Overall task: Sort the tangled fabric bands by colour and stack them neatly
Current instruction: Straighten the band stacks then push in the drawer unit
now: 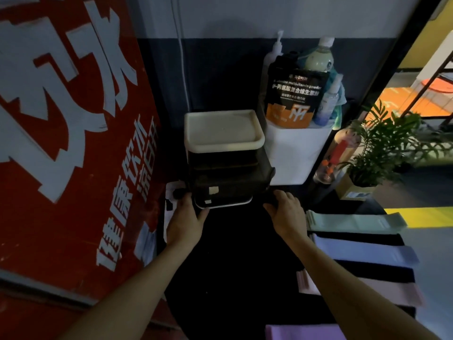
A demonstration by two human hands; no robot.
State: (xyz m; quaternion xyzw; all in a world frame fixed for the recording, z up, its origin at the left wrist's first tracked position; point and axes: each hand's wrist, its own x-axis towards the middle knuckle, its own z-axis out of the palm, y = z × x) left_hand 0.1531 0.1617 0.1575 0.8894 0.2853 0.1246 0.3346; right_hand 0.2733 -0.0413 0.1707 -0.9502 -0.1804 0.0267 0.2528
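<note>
Flat fabric bands lie in a row on the dark table at the right: a mint green band (355, 220), a lavender-blue band (365, 252), a black band (377, 272), a pink band (392, 289) and a purple band (301, 332) at the bottom edge. My left hand (185, 220) grips the lower left corner of a small dark drawer unit (228, 182) with a white lid. My right hand (285, 209) curls round something dark at the unit's lower right; I cannot make out what.
A large red sign with white characters (68, 143) fills the left. Behind the drawer unit stands a white bin (294, 153) with bottles and a black pouch. A potted plant (377, 148) sits at the right. The table top (232, 266) is black.
</note>
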